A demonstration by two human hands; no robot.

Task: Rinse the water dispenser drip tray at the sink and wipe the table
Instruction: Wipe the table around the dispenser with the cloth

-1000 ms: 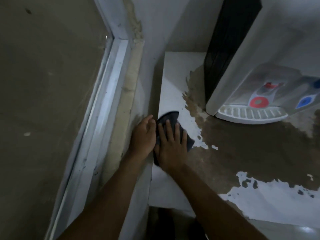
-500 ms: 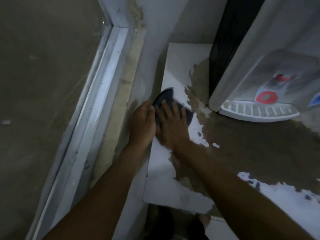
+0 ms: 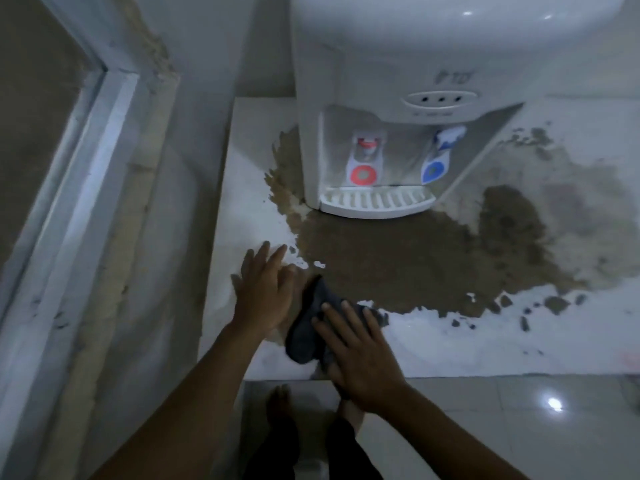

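Note:
A dark grey cloth lies on the white table near its front left corner. My right hand presses flat on the cloth with the fingers spread. My left hand rests flat on the table just left of the cloth, fingers apart, its edge touching the cloth. Further back, the white slotted drip tray sits in place at the foot of the water dispenser, under the red and blue taps.
A big brown patch of worn-off coating spreads in front of the dispenser. A wall and a white frame close in on the left. Below the table's front edge are my feet and shiny floor tiles.
Both hands and the cloth have slid from the table's left edge back toward the front edge. The view has swung right, and the dispenser front now faces me.

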